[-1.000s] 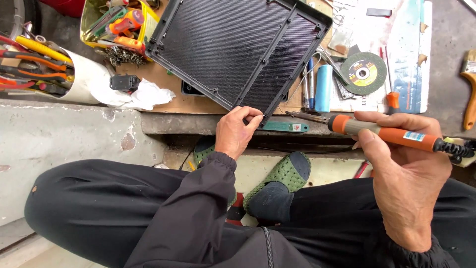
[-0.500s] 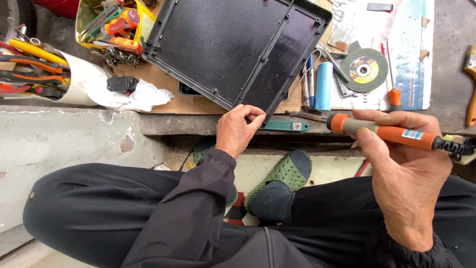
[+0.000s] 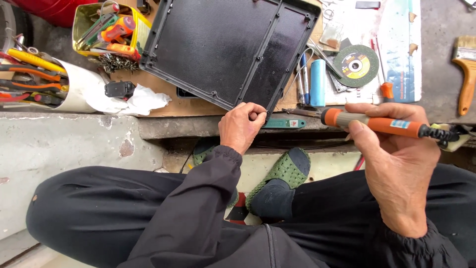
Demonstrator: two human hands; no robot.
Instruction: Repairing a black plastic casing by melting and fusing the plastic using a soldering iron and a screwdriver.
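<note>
While left hand [image 3: 241, 125] pinches, panel [image 3: 218, 49] above

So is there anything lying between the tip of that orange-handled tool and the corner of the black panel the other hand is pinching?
Nothing blocks the way. The right hand holds the orange-handled tool level, tip pointing toward the left hand, which pinches the black panel at its near corner. Only a green flat tool lies on the ledge between them, low and flat.

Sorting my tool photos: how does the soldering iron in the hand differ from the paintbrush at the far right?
The soldering iron has an orange-and-grey handle and lies level in the right hand; the paintbrush has a wooden handle, lies untouched, pointing up and down. Both are long-handled tools.
</note>
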